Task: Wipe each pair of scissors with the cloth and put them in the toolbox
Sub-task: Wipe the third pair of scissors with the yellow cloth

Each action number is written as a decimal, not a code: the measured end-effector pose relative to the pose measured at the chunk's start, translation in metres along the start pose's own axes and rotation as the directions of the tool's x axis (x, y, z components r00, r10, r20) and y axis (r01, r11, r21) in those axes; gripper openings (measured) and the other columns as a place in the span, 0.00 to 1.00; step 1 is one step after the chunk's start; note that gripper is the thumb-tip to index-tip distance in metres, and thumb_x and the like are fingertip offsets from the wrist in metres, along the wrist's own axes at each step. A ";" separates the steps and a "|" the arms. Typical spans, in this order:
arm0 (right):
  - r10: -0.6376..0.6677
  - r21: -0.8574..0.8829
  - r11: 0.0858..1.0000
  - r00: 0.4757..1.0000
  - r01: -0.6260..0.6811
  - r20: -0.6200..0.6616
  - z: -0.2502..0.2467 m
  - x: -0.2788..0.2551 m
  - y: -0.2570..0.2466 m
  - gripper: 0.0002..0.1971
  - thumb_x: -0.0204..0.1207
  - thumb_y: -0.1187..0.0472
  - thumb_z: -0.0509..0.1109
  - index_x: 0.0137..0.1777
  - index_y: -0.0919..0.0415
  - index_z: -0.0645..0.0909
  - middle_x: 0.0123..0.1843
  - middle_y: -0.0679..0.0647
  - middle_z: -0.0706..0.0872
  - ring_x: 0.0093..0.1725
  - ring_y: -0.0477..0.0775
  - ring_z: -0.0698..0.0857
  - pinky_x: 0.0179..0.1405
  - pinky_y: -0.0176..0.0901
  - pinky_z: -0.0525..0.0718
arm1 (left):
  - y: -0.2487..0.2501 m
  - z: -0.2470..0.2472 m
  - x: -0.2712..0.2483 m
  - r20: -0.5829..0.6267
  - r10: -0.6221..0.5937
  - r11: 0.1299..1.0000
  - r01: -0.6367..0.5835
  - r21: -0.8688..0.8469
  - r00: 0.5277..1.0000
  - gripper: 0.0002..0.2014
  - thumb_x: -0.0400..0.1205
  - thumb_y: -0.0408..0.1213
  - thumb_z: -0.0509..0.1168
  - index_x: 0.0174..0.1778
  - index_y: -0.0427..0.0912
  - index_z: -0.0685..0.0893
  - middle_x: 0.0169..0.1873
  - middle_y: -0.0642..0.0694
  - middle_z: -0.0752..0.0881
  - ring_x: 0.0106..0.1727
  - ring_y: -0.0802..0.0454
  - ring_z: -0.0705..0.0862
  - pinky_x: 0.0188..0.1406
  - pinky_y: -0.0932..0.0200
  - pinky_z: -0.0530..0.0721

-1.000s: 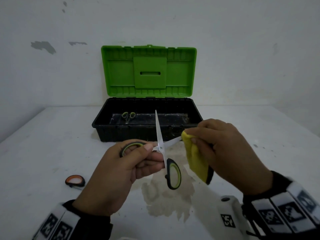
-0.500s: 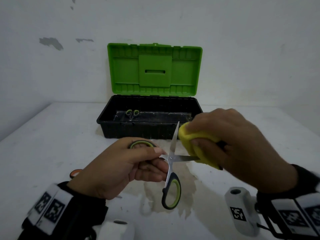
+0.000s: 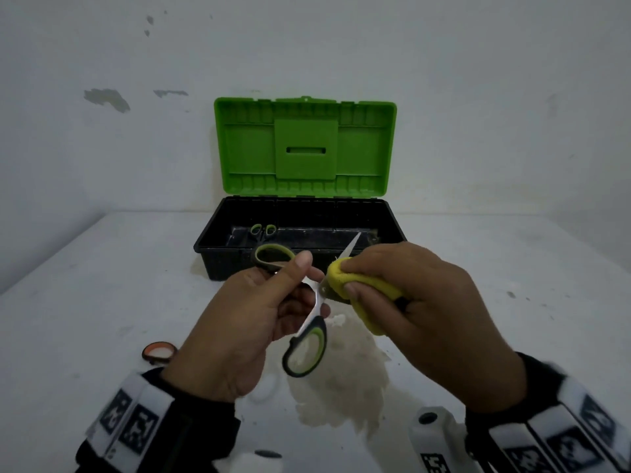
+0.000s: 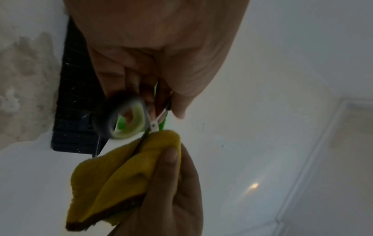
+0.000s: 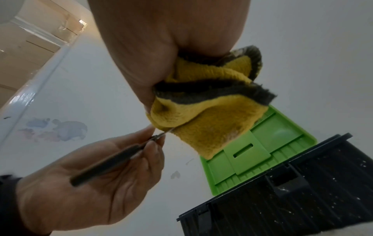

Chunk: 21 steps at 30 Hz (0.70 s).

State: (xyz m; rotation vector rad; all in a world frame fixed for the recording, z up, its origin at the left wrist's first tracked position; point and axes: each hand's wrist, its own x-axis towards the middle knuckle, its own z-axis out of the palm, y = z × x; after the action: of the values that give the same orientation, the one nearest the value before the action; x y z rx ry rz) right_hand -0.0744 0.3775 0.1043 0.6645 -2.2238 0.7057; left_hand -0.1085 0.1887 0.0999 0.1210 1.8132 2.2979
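Head view: wiping open scissors (image 3: 309,331).
Left hand (image 3: 246,322) grips one handle; right hand (image 3: 426,315) pinches yellow cloth (image 3: 370,298) around a blade.

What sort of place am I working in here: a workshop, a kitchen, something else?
Probably a bare utility or workshop room, not a kitchen: a stained white table against a chipped white wall, with only an open toolbox on it.

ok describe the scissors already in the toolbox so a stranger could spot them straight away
Find the open toolbox with the green lid against the wall. Inside its black tray, toward the back left, lies a small pair of scissors. Only its two green-lined finger loops show clearly, unlike the larger pair held by the left hand out front.
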 end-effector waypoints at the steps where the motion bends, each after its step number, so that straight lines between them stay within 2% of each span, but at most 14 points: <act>1: 0.026 0.020 0.999 1.000 -0.026 -0.008 0.003 0.000 -0.001 0.12 0.79 0.53 0.70 0.59 0.52 0.88 0.52 0.41 0.89 0.53 0.38 0.84 0.53 0.37 0.82 | -0.001 0.003 0.000 -0.047 0.025 0.999 -0.024 0.024 0.999 0.16 0.77 0.52 0.66 0.36 0.43 0.91 0.25 0.46 0.81 0.32 0.48 0.89 0.39 0.53 0.87; 2: 0.055 0.040 0.998 0.998 -0.054 -0.013 0.006 0.000 -0.002 0.12 0.79 0.52 0.70 0.59 0.52 0.88 0.52 0.40 0.89 0.52 0.37 0.84 0.53 0.34 0.82 | -0.002 0.007 -0.001 -0.095 0.046 0.998 -0.042 0.050 0.994 0.18 0.80 0.53 0.64 0.35 0.44 0.90 0.25 0.46 0.79 0.32 0.48 0.89 0.42 0.50 0.87; 5: 0.125 0.084 0.989 0.992 -0.122 -0.026 0.014 -0.003 -0.005 0.13 0.79 0.49 0.69 0.59 0.49 0.87 0.51 0.39 0.88 0.52 0.35 0.84 0.52 0.28 0.82 | -0.004 0.014 -0.003 -0.207 0.126 0.984 -0.096 0.148 0.970 0.23 0.85 0.54 0.57 0.39 0.39 0.87 0.23 0.47 0.76 0.28 0.52 0.82 0.38 0.51 0.85; 7: 0.151 0.110 0.983 0.987 -0.146 -0.045 0.018 -0.006 -0.007 0.13 0.78 0.48 0.68 0.59 0.49 0.88 0.51 0.38 0.88 0.52 0.34 0.84 0.53 0.23 0.80 | -0.006 0.016 -0.005 -0.215 0.183 0.971 -0.142 0.193 0.959 0.25 0.86 0.54 0.55 0.42 0.34 0.84 0.18 0.52 0.73 0.21 0.58 0.78 0.31 0.59 0.86; 9: 0.159 0.124 0.981 0.986 -0.151 -0.050 0.021 -0.008 -0.009 0.13 0.77 0.48 0.69 0.58 0.50 0.88 0.50 0.38 0.88 0.53 0.33 0.84 0.54 0.21 0.79 | -0.007 0.016 -0.006 -0.197 0.245 0.946 -0.189 0.264 0.949 0.26 0.86 0.54 0.54 0.42 0.33 0.82 0.18 0.48 0.77 0.20 0.58 0.79 0.23 0.67 0.81; 11: 0.133 0.108 0.986 0.990 -0.127 -0.050 0.023 -0.010 -0.010 0.14 0.77 0.48 0.69 0.57 0.52 0.89 0.50 0.41 0.90 0.52 0.36 0.85 0.55 0.26 0.82 | -0.008 0.014 -0.008 -0.164 0.285 0.921 -0.223 0.320 0.944 0.26 0.86 0.54 0.54 0.41 0.34 0.82 0.19 0.44 0.80 0.21 0.56 0.80 0.21 0.68 0.79; 13: 0.074 0.030 0.997 0.996 -0.072 -0.059 0.024 -0.011 -0.012 0.15 0.78 0.48 0.68 0.57 0.53 0.89 0.51 0.44 0.90 0.51 0.39 0.84 0.52 0.36 0.85 | -0.008 0.013 -0.008 -0.128 0.297 0.910 -0.240 0.338 0.946 0.25 0.85 0.55 0.54 0.40 0.35 0.82 0.17 0.47 0.80 0.22 0.53 0.80 0.22 0.66 0.80; 16: -0.038 -0.105 0.994 0.998 0.032 -0.056 0.024 -0.011 -0.015 0.15 0.80 0.48 0.66 0.57 0.54 0.90 0.49 0.49 0.90 0.46 0.46 0.84 0.44 0.47 0.84 | -0.008 0.012 -0.008 -0.071 0.316 0.899 -0.275 0.342 0.946 0.26 0.80 0.58 0.55 0.39 0.35 0.82 0.20 0.42 0.80 0.23 0.49 0.80 0.22 0.64 0.80; 21: -0.144 -0.250 0.958 0.990 0.141 0.006 0.021 -0.008 -0.009 0.13 0.82 0.51 0.68 0.52 0.57 0.91 0.46 0.54 0.90 0.41 0.56 0.84 0.40 0.53 0.81 | -0.008 0.009 -0.009 -0.009 0.303 0.889 -0.279 0.364 0.953 0.25 0.83 0.54 0.56 0.38 0.32 0.81 0.22 0.36 0.80 0.19 0.55 0.78 0.19 0.68 0.75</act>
State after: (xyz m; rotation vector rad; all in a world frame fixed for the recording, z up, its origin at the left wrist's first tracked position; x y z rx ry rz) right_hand -0.0732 0.3592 0.0885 0.6815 -2.1798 0.3477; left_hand -0.0969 0.1975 0.0951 0.4059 2.3801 2.1389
